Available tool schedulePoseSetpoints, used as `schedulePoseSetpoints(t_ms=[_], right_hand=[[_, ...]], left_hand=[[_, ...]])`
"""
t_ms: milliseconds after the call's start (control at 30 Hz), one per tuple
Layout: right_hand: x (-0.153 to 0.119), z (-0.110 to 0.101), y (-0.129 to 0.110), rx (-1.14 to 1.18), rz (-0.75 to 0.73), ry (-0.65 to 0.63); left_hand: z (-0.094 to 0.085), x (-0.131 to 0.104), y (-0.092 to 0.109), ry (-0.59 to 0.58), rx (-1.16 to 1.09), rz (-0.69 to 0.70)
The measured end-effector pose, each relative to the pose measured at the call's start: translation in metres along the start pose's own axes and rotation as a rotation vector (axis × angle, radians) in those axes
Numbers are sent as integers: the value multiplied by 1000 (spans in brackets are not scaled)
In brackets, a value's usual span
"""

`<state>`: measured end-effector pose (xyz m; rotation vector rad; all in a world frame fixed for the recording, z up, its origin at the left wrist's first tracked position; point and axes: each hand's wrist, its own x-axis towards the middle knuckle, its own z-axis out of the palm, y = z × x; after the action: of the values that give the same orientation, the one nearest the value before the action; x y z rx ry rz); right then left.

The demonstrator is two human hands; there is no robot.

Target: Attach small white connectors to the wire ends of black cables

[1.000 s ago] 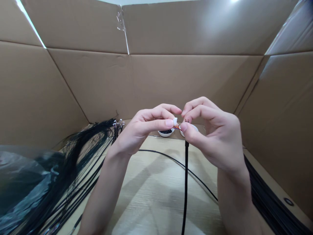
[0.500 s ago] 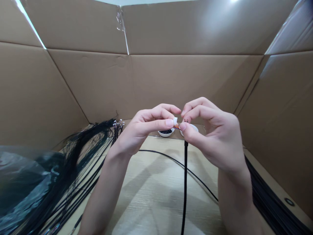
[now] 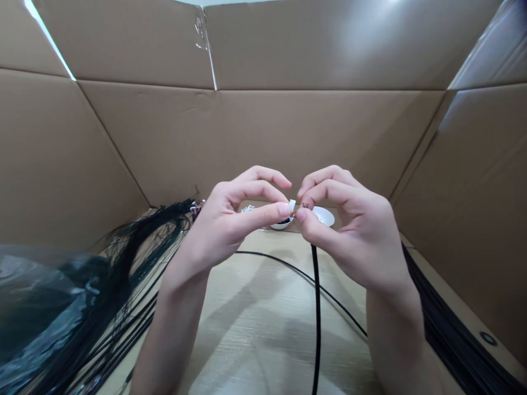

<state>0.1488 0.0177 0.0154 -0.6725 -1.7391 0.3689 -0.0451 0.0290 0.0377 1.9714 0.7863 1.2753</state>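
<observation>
Both hands are raised together above the middle of the desk (image 3: 263, 329), fingertips almost meeting. The left hand (image 3: 230, 225) pinches a small white connector housing (image 3: 292, 206) between thumb and forefinger, the other fingers curled above it. The right hand (image 3: 349, 230) is closed in a pinch on the end of a black cable (image 3: 317, 318), thumb tip just beside the white housing; short coloured wire ends show between the two thumbs, too small to tell whether they sit inside the housing. The cable hangs straight down from the right hand and leaves the view at the bottom edge.

Behind the hands, near the back wall, stand two small white dishes: one (image 3: 281, 224) with dark small parts, mostly hidden by the left thumb, and one (image 3: 324, 215) behind the right forefinger. A second thin black cable (image 3: 296, 271) curves across the desk under the wrists. A large bundle of black cables (image 3: 123, 285) lies at the left, with a clear plastic bag (image 3: 28, 307) over its near part; another bundle (image 3: 448, 329) runs along the right edge. Cardboard walls (image 3: 288, 131) enclose the desk on three sides
</observation>
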Motion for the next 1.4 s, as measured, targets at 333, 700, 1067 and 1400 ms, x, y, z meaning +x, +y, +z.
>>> schedulePoseSetpoints(t_ms=[333,700,1067,1400], right_hand=[[1,7,4,57,20,33],[0,9,4,116,-15,63],[1,4,6,201,13,48],[0,10,3,125,-49,107]], left_hand=[[4,-4,4,111,97,59],[4,-6,5,108,92,80],[2,-2,-1,90,6,58],[8,-3,-2,147,6,126]])
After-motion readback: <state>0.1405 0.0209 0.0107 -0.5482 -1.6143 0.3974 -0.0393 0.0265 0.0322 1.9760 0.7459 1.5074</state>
